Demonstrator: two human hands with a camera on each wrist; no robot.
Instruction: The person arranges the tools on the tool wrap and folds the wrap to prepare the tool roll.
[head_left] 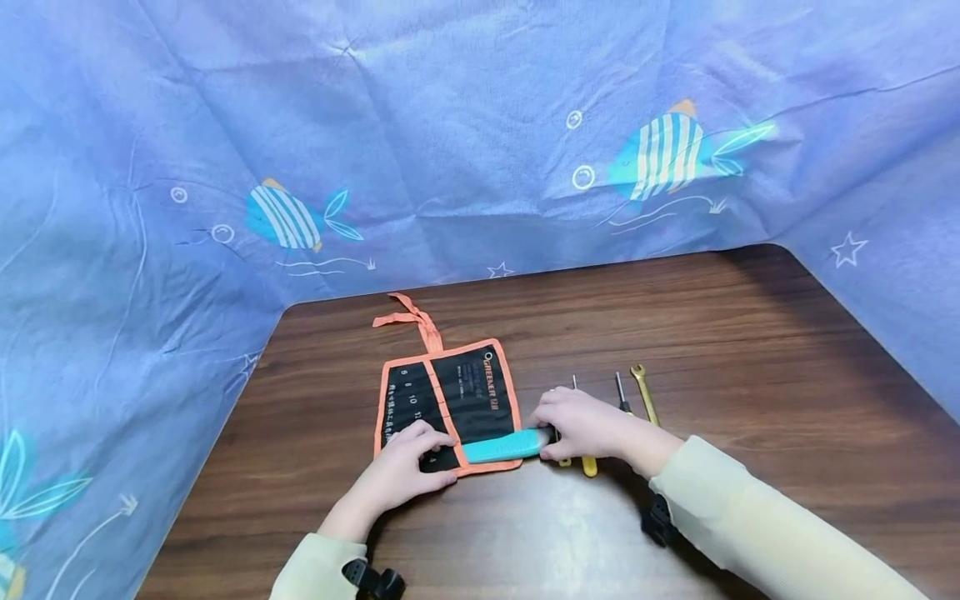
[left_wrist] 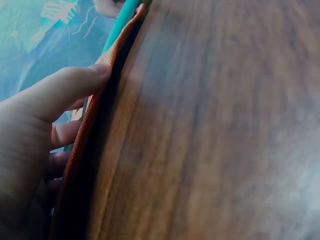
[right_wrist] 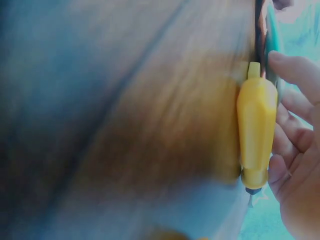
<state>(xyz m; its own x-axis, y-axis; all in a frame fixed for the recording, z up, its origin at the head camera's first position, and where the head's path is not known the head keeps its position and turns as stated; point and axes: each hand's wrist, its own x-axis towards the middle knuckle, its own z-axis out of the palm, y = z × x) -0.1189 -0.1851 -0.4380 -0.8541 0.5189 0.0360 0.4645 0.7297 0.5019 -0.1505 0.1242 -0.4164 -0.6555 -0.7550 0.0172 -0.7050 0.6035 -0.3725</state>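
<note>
A black tool pouch (head_left: pixel 468 379) with orange trim lies flat on the table, white lettering on its panels. My left hand (head_left: pixel 401 468) pinches its near edge; in the left wrist view the thumb (left_wrist: pixel 75 90) lies on the orange trim, the fingers behind it. Across the pouch's right part lies a long, flat turquoise tool (head_left: pixel 498 447) with a greyish right end. Its left end meets the orange band in the middle; whether it is inside the pocket I cannot tell. My right hand (head_left: pixel 585 425) grips the tool's right end between thumb and fingers.
A screwdriver with a yellow handle (right_wrist: pixel 257 127) lies beside and partly under my right hand. Another screwdriver (head_left: pixel 621 387) and a gold-coloured wrench (head_left: pixel 642 392) lie farther right. An orange tie strap (head_left: pixel 427 329) trails from the pouch's far edge. A blue fish-print cloth (head_left: pixel 465 150) surrounds the wooden table (head_left: pixel 705 333).
</note>
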